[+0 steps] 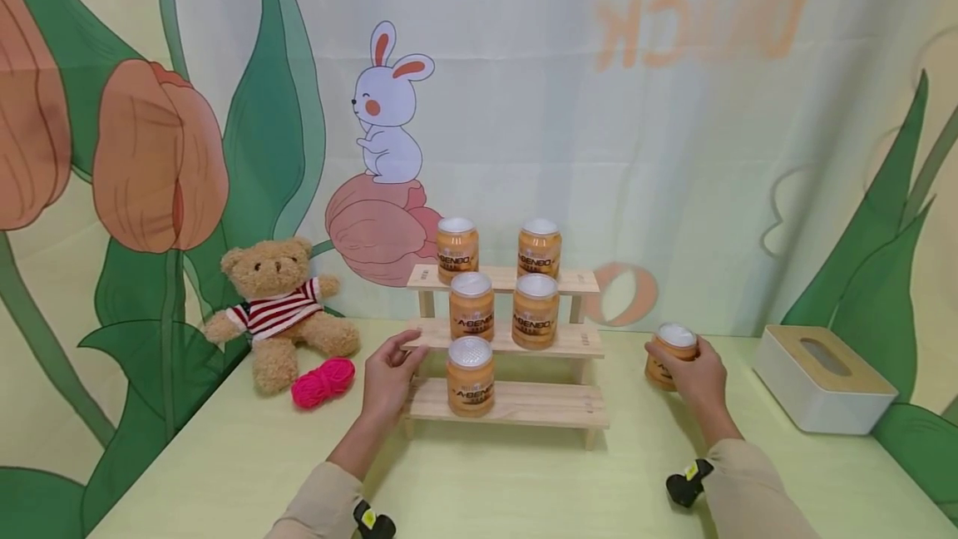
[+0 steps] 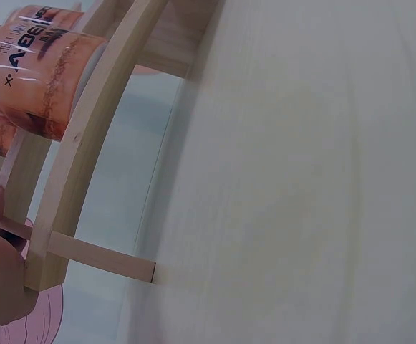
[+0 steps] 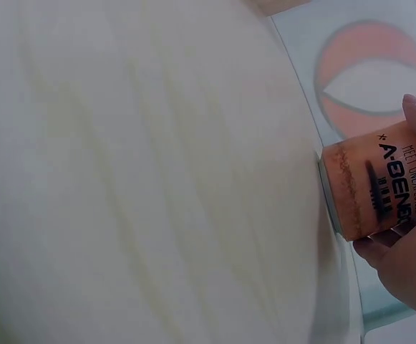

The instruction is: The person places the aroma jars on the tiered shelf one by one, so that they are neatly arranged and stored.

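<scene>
A three-tier wooden display rack (image 1: 524,406) stands on the table. My left hand (image 1: 389,377) grips its left end at the middle step; in the left wrist view the thumb of that hand (image 2: 3,276) lies beside the wood. To the right of the rack, my right hand (image 1: 696,377) holds an orange can (image 1: 671,360) with a pale lid, fingers and thumb around its sides. The right wrist view shows this can (image 3: 372,183) close to the table surface; I cannot tell whether it touches. Matching cans sit upright on the rack: a front one (image 1: 471,381), two on the middle step, two on top.
A teddy bear (image 1: 280,306) in a striped shirt sits at the left, with a pink yarn skein (image 1: 323,383) before it. On the right is a white tissue box (image 1: 823,381) with a wooden top. A printed curtain (image 1: 509,131) hangs behind the table (image 1: 524,489).
</scene>
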The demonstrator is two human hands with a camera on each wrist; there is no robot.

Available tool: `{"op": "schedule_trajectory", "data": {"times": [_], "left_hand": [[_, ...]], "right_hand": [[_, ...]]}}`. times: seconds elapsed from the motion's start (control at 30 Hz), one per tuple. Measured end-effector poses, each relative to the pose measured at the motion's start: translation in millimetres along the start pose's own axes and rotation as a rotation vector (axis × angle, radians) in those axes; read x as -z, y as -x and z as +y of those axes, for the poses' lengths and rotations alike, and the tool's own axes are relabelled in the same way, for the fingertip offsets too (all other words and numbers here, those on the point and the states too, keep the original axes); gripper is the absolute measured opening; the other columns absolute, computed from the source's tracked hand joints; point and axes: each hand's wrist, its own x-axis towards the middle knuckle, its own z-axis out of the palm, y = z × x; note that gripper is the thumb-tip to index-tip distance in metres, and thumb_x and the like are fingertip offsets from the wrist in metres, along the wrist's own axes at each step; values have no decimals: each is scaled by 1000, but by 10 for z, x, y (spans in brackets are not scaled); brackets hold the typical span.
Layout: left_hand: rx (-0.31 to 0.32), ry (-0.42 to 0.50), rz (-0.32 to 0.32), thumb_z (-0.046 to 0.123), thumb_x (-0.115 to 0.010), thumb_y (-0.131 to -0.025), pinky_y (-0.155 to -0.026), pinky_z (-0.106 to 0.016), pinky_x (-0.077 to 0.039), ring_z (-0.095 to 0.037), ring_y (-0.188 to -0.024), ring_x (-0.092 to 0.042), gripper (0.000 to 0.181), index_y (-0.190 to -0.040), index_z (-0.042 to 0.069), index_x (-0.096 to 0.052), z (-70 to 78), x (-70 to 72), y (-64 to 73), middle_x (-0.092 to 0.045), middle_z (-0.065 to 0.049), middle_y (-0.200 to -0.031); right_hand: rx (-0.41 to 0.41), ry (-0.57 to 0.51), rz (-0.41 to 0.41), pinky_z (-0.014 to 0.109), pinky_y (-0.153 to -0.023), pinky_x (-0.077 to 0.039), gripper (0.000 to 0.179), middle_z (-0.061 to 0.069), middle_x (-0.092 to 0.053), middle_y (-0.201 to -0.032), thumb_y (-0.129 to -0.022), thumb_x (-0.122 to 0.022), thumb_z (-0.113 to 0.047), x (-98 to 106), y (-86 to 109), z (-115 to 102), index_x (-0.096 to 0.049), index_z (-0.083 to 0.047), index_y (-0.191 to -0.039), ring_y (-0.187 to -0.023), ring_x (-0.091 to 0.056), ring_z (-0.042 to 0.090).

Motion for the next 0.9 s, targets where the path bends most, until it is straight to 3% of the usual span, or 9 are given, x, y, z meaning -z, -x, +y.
{"op": "schedule_trajectory", "data": {"times": [0.13, 0.3, 0.63, 0.77, 0.9], "left_hand": [[5, -4, 1, 12, -73, -92, -57, -20, -39, -11, -73, -52, 33, -124, 5, -68, 2, -3, 9, -70, -12, -95], [1, -11, 10, 11, -73, -93, -55, -19, -37, -10, -72, -51, 31, -122, 5, -68, -8, -9, 12, -69, -8, -90], [4, 1, -2, 12, -73, -93, -53, -18, -36, -8, -70, -50, 33, -124, 4, -67, -25, 7, -4, -69, -8, -91], [16, 13, -17, 9, -72, -93, -53, -18, -36, -10, -71, -50, 34, -126, 2, -66, 28, 18, 10, -69, -18, -96], [24, 4, -29, 4, -69, -94, -53, -19, -37, -14, -72, -51, 33, -126, -3, -64, 185, 16, 87, -67, -28, -102]], "right_hand": [[-9, -10, 12, 50, -98, -44, 82, 24, -55, -134, -84, -79, -46, -2, -1, -10, -47, 2, -143, -121, -52, 37], [-23, -27, 47, 45, -93, -46, 72, 20, -59, -130, -83, -80, -45, -10, 4, -15, -57, -2, -135, -116, -55, 32], [-77, -112, 109, 19, -73, -46, 66, 8, -66, -116, -78, -83, -52, 26, 64, -117, -68, -9, -125, -102, -55, 14], [-87, -165, 97, 19, -72, -47, 67, 0, -66, -109, -75, -85, -52, 69, 80, -205, -68, -10, -126, -98, -54, 10], [-73, -171, 78, 20, -73, -47, 67, -1, -66, -107, -74, -86, -50, 125, 112, -292, -69, -11, -126, -97, -56, 10]]}}
